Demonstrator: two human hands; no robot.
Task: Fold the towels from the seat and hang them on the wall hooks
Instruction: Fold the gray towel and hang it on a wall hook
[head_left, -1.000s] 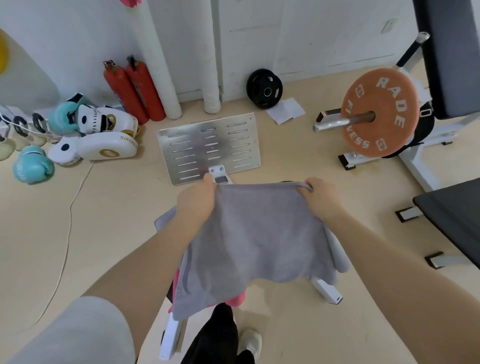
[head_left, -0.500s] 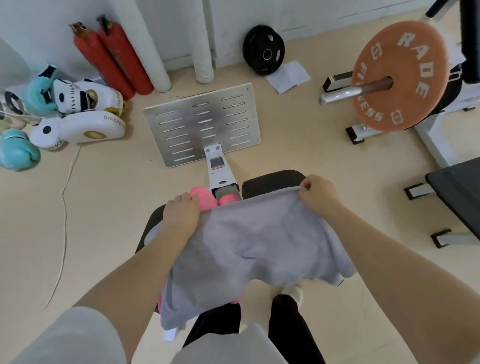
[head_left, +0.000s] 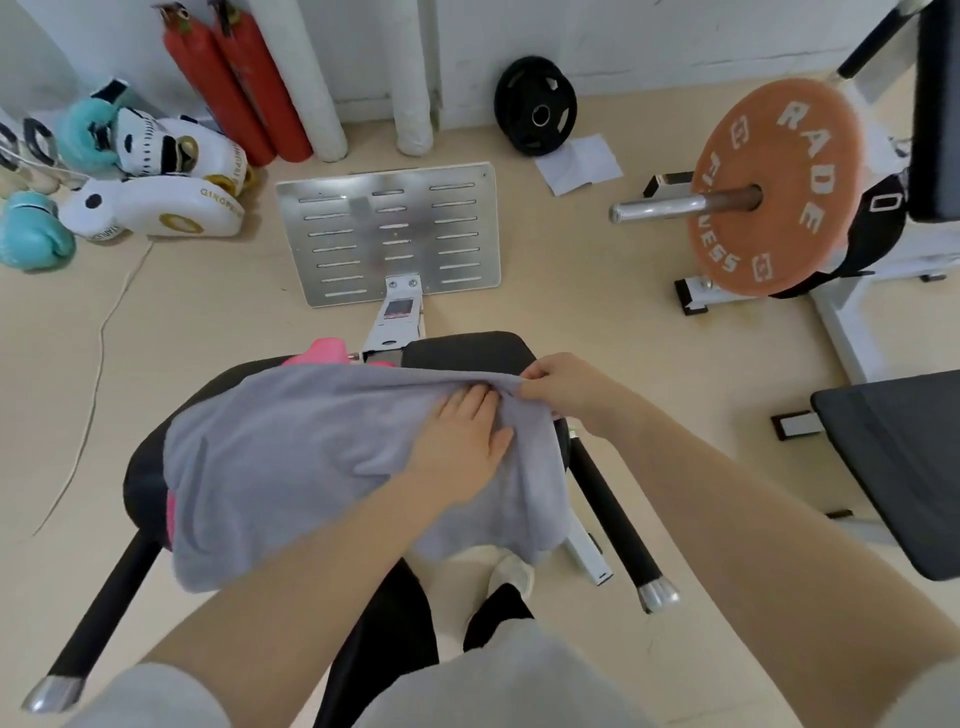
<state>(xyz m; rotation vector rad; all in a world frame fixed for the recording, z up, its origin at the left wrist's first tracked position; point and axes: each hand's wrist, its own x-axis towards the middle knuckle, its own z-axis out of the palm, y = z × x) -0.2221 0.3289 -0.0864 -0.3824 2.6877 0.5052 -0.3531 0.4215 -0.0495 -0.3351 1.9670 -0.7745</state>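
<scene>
A grey towel (head_left: 291, 457) lies spread over the black seat (head_left: 467, 348) of an exercise machine, hanging off its near edge. A pink towel (head_left: 324, 351) peeks out from under it at the far side and at the left edge. My left hand (head_left: 462, 441) rests flat on the grey towel near its far right corner, fingers together. My right hand (head_left: 561, 382) pinches that far right corner. No wall hooks are in view.
A metal footplate (head_left: 389, 234) lies beyond the seat. An orange weight plate (head_left: 769, 187) on a bar stands at the right, a black bench (head_left: 904, 457) at the right edge. Boxing gloves and pads (head_left: 156, 208), red cylinders (head_left: 234, 83) and a black plate (head_left: 535, 106) line the wall.
The grey towel has come down from being held up onto the seat. My left hand let go of its left corner and moved right to lie flat beside my right hand.
</scene>
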